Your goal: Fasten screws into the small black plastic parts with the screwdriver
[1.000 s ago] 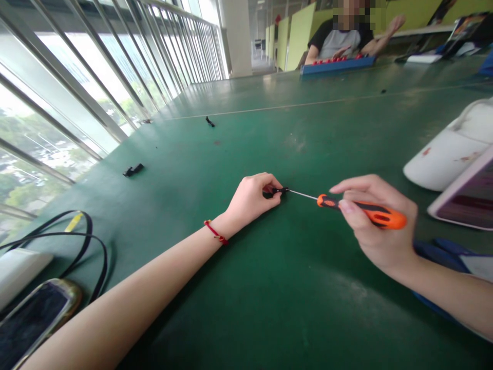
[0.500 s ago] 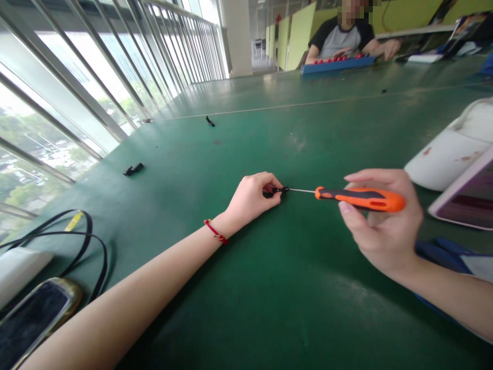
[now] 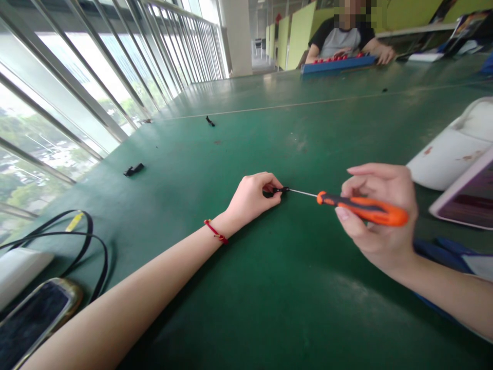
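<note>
My left hand [image 3: 254,198], with a red bracelet at the wrist, pinches a small black part [image 3: 278,190] against the green table [image 3: 246,288]. An orange and black screwdriver [image 3: 365,208] lies in my right hand [image 3: 385,216], its handle between the thumb and the curled fingers. The screwdriver's thin shaft points left, and its tip meets the right end of the black part. The handle slopes slightly down to the right.
Two small black pieces [image 3: 134,169] [image 3: 210,121] lie farther left. A phone [image 3: 36,318] and black cable [image 3: 103,257] are at the lower left. A white container [image 3: 442,154] and a tablet-like device [image 3: 468,198] stand right. Across the table a person sits behind a blue tray [image 3: 339,64].
The screwdriver's handle end has dropped a little, and my right hand's fingers have shifted around it. My left hand has stayed in place. The person's hand across the table has moved slightly.
</note>
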Tool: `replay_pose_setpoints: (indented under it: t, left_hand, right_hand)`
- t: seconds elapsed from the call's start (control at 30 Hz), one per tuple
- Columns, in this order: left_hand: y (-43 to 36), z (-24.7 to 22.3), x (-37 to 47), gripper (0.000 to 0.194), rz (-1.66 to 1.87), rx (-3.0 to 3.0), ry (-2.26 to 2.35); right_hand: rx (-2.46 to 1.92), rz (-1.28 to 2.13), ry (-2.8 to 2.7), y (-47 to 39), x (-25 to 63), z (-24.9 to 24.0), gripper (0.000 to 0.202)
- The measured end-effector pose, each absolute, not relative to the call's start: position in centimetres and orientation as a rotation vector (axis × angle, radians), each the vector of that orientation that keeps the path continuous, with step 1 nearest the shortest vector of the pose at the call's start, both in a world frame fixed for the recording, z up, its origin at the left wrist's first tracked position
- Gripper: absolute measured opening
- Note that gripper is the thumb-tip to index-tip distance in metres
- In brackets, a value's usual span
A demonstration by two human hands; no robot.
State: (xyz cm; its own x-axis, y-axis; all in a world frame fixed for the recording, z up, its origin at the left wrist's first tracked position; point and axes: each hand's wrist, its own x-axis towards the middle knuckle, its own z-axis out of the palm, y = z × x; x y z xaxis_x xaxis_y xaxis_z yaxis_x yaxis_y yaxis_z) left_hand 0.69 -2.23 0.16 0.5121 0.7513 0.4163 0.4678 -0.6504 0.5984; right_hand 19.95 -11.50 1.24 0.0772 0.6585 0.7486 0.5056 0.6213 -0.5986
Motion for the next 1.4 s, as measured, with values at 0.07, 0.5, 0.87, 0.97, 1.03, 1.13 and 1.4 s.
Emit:
replay_pose_setpoints:
  t: [0.07, 0.5, 0.87, 0.97, 1.03, 1.13, 1.4]
  left_hand:
    - [-2.23, 0.16, 0.68, 0.01, 0.934, 2.336, 0.999]
    - [-2.19, 0.2, 0.75, 0.01, 0.935, 2.297, 1.004]
    - [-2.18, 0.19, 0.72, 0.01, 0.938, 2.294, 0.993]
    - [-2.14, 0.14, 0.71, 0.01, 0.938, 2.3, 0.991]
    - [-2.12, 0.12, 0.71, 0.009, 0.942, 2.304, 0.992]
    - [-2.1, 0.1, 0.7, 0.009, 0.951, 2.305, 0.987]
    - [-2.09, 0.03, 0.7, 0.01, 0.948, 2.3, 0.984]
  right_hand:
    - [-1.119, 0.126, -1.626, -11.65, 19.94, 1.3, 0.017]
    - [-1.161, 0.073, -1.606, -11.77, 19.89, 1.46, 0.004]
    - [-1.126, 0.093, -1.616, -11.82, 19.92, 1.33, 0.01]
    - [-0.984, 0.116, -1.535, -11.47, 20.02, 1.13, 0.035]
    - [-0.935, 0.16, -1.513, -11.25, 20.1, 1.12, 0.046]
    - [-1.049, 0.196, -1.57, -11.39, 20.11, 1.26, 0.035]
    - [-0.936, 0.12, -1.509, -11.53, 19.94, 1.23, 0.041]
